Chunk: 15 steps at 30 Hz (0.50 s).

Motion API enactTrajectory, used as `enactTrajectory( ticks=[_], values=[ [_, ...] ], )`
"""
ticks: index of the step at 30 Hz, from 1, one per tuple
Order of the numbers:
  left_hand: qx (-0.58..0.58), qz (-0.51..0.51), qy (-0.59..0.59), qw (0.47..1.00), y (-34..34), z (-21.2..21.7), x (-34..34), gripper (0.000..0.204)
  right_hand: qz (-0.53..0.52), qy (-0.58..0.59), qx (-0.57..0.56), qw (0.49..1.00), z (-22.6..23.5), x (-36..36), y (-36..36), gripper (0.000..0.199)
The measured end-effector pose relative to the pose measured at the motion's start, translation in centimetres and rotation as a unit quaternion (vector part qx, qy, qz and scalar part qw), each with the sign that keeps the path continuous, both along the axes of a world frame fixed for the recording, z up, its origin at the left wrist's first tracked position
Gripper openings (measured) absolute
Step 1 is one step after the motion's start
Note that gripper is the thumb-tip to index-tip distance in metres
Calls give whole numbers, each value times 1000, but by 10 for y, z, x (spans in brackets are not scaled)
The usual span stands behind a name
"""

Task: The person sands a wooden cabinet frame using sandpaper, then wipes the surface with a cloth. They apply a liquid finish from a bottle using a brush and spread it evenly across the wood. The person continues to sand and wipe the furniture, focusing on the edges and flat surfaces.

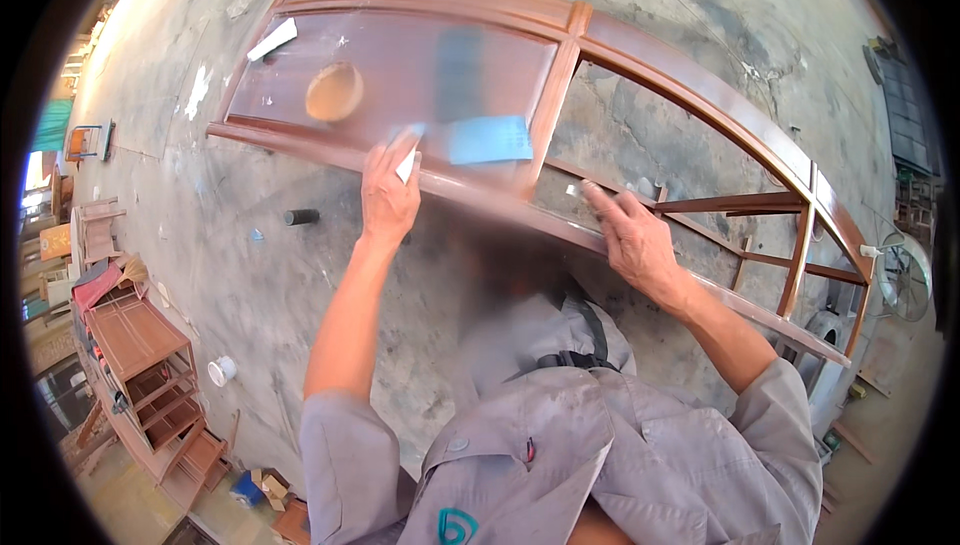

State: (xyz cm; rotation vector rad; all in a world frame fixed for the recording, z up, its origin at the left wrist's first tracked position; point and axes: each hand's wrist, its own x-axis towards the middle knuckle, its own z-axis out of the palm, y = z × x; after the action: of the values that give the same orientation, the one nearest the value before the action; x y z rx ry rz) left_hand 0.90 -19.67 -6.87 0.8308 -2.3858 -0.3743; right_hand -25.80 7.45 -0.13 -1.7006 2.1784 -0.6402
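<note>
I wear a grey work shirt [560,445], dusty and creased, its 2 short sleeves ending above my elbows. A teal mark sits low on the front, a red pen clipped near a button. My left hand [388,195] and right hand [632,235] are bare.

One view only is given — a head-worn fisheye, aimed steeply down past the chest. The hands [390,195] and frame [560,35] are seen close; floor [230,265] is bent toward the rim.

Arched reddish-brown wooden window frame [690,85] with a small white piece [407,166]

The frame lies flat above the concrete floor, its left section glazed; the white piece sits at the frame's near rail, pinched in fingers.
</note>
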Motion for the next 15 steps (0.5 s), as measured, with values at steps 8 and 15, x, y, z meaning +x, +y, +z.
enactTrajectory(
  ticks=[8, 15],
  values=[
    [-32, 57, 32, 997, 6, -25, -1, 37, 115, 23, 20, 993, 15, 17, -4, 52],
    [-42, 64, 35, 996, 8, -26, -1, 36, 132, 43, 78, 987, 16, 24, -16, 51]
  ],
)
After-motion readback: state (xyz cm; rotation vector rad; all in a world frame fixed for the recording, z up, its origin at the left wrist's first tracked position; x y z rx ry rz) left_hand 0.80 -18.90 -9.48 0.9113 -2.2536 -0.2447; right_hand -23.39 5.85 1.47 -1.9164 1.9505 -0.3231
